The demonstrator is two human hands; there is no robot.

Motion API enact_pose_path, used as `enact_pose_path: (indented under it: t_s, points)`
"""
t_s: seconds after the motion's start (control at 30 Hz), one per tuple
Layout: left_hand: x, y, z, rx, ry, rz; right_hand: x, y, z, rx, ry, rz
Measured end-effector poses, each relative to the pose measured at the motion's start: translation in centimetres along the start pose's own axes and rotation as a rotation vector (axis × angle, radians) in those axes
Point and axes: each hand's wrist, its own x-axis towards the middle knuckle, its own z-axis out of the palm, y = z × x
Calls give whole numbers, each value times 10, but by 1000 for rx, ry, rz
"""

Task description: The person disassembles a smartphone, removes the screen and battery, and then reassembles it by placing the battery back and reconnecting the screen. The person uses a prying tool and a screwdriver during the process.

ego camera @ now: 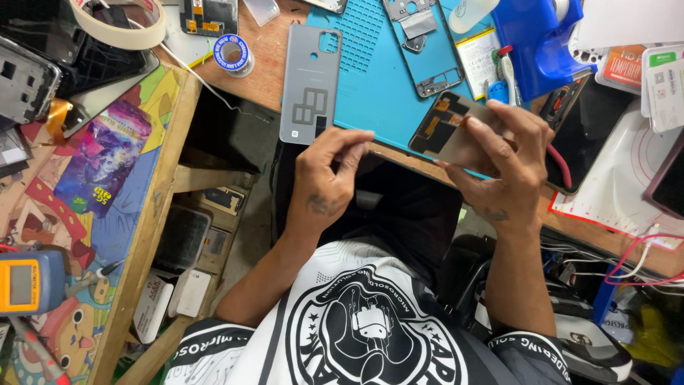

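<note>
Phone screen panel [456, 132] is pinched by right hand [499, 160] over the bench edge; left hand [329, 171], fingers apparently pinched empty, offers no support; a slip risks cracking.

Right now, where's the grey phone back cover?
In the head view, the grey phone back cover lies left of centre on the bench edge, overlapping the blue work mat, just above the left hand.

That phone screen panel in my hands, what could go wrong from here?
The screen panel is pinched in the right hand past the desk edge, over your lap; a slip could drop it. Its orange flex cables face up near the fingers and could snag. The grey back cover overhangs the edge beside the left hand.
</note>
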Motion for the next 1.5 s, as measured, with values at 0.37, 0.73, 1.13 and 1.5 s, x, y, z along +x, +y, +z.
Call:
enact_pose_path:
  t_s: [0.37,0.73,1.13,1.5]
  points:
    - [7,9,21,8,-205,-342,2,-8,-3,1,-5,49]
    - [29,-20,36,-494,-390,-286,17,-28,-9,-16,-174,-63]
    - [27,-20,30,-513,-98,-262,-18,-4,17,1164,478,508]
    - [11,-29,53,-793,-202,-276,-23,-11,55,1478,314,630]
